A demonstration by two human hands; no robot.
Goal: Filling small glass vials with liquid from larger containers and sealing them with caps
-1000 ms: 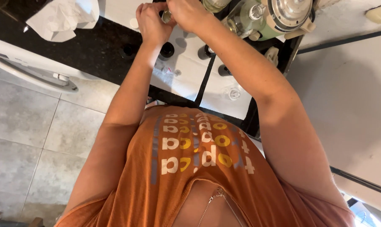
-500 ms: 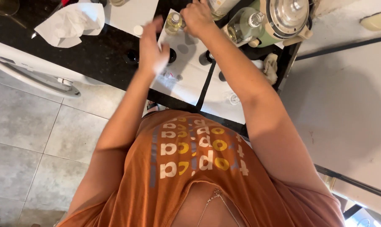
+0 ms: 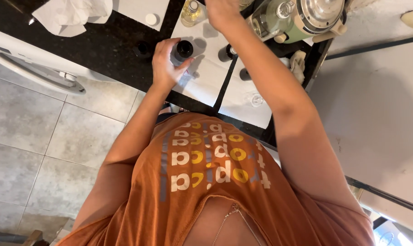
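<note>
My left hand [image 3: 164, 61] is wrapped around a small dark bottle [image 3: 181, 51], upright on the white paper sheet [image 3: 206, 77] over the black counter [image 3: 101, 45]. My right hand [image 3: 222, 11] reaches farther back by a clear glass bottle [image 3: 190, 12] (grip cut off by the frame edge, can't tell), arm stretched out.

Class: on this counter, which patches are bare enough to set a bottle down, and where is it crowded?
Bare: black counter between crumpled cloth and left hand; white paper's near end. Crowded: around the right hand, clear bottle and green appliance.
</note>
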